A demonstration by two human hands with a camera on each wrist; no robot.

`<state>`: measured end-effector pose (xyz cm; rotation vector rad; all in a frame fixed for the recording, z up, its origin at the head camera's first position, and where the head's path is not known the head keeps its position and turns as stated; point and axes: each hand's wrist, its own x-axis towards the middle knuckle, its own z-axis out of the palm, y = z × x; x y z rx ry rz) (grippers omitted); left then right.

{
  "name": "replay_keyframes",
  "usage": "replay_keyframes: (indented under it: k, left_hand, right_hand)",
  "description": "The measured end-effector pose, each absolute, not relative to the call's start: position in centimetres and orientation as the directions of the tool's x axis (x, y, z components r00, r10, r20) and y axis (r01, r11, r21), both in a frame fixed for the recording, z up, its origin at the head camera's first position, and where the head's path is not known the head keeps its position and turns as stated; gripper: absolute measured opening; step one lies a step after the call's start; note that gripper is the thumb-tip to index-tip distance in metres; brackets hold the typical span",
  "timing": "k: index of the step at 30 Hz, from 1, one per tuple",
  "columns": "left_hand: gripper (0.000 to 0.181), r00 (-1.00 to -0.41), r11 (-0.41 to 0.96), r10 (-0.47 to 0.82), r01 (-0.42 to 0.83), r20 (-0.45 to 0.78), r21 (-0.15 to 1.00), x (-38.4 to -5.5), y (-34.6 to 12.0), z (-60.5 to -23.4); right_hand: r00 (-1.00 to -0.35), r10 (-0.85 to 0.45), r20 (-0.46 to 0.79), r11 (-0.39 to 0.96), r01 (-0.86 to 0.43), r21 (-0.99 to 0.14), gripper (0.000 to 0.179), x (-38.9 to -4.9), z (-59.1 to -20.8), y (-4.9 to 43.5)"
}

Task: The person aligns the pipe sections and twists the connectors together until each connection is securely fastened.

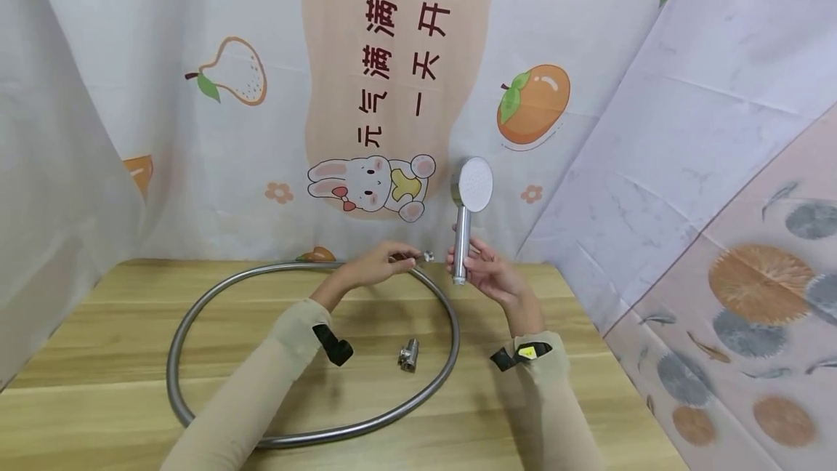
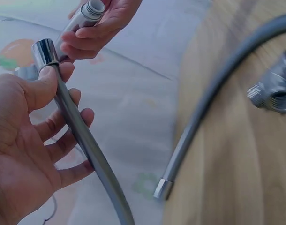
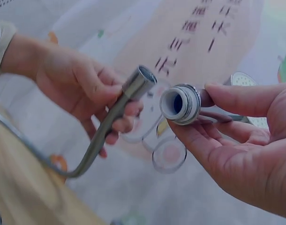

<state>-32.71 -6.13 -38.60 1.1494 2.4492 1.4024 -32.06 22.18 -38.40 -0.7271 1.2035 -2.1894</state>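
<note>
My right hand [image 1: 498, 276] grips the handle of a chrome handheld shower head [image 1: 475, 185], held upright with its white spray face toward me. In the right wrist view, the handle's bare threaded end [image 3: 181, 105] points toward my left hand [image 3: 79, 82]. That hand pinches one end of a grey shower hose [image 2: 94, 147] just at its chrome nut [image 2: 45, 52], thumb on one side and fingers behind. The nut's open mouth and the threaded end are close together but apart. From my left hand the hose loops down around the table.
Inside the hose loop, a chrome angle valve or tee fitting [image 1: 409, 355] lies on the wooden table [image 1: 523, 413]. The hose's other metal end [image 2: 163, 188] is near the table edge in the left wrist view. A printed curtain [image 1: 216, 166] hangs behind.
</note>
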Motion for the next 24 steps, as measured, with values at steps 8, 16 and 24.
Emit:
replay_keyframes:
  k: [8,16,24]
  left_hand:
    - [0.024,-0.777,0.191,0.533,0.495,0.334,0.848,-32.5,-7.2,-36.8]
    - [0.036,-0.815,0.086,0.499,0.384,0.294,0.919,-32.2,-8.6,-36.5]
    - [0.039,-0.832,0.035,0.455,0.371,0.316,0.928,-31.5,-9.2,-36.9]
  right_hand:
    - [-0.709,-0.634,0.308,-0.49,0.06,-0.87,0.072,-31.5,-35.8,20.9]
    - [-0.682,-0.6,0.418,-0.527,-0.056,-0.848,0.077,-31.3,-34.0,19.4]
    - [-0.696,-0.533,0.481,-0.546,-0.151,-0.824,0.077,-31.8,-32.4,17.3]
